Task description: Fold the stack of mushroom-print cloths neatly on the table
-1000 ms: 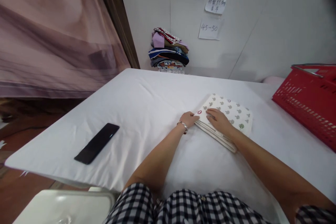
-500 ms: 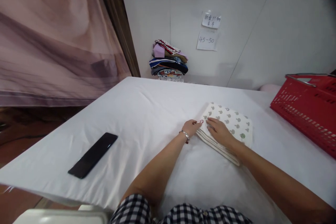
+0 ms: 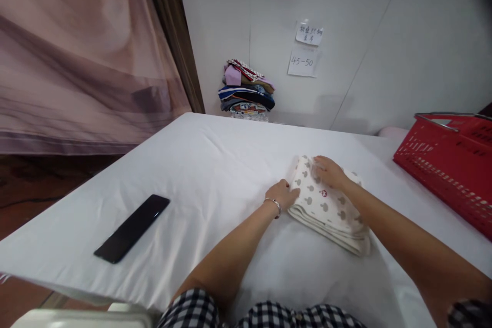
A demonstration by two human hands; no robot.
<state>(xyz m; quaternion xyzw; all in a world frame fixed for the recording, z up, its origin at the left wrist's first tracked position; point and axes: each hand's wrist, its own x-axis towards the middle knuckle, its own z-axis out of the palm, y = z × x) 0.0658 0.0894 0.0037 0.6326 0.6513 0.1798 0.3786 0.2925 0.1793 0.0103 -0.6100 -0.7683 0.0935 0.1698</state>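
Observation:
A folded white cloth (image 3: 317,202) with grey mushroom-like prints and one red print lies on the white-covered table, its layered edge facing me. At the cloth's left edge, my left hand (image 3: 282,195), with a silver bracelet at the wrist, has its thumb on top and its fingers along the side, closed on the edge. My right hand (image 3: 329,171) rests on the upper part of the cloth, fingers stretched out and slightly blurred.
A black phone (image 3: 132,228) lies on the table (image 3: 215,164) at the left. A red basket (image 3: 449,164) stands at the right. Beyond the far edge is a stack of folded fabrics (image 3: 248,92). A pink curtain (image 3: 84,61) hangs at the left.
My right hand has moved away from me and a little right over the cloth. The top layer now shows larger prints and a red one in the middle; the near edge has shifted toward me.

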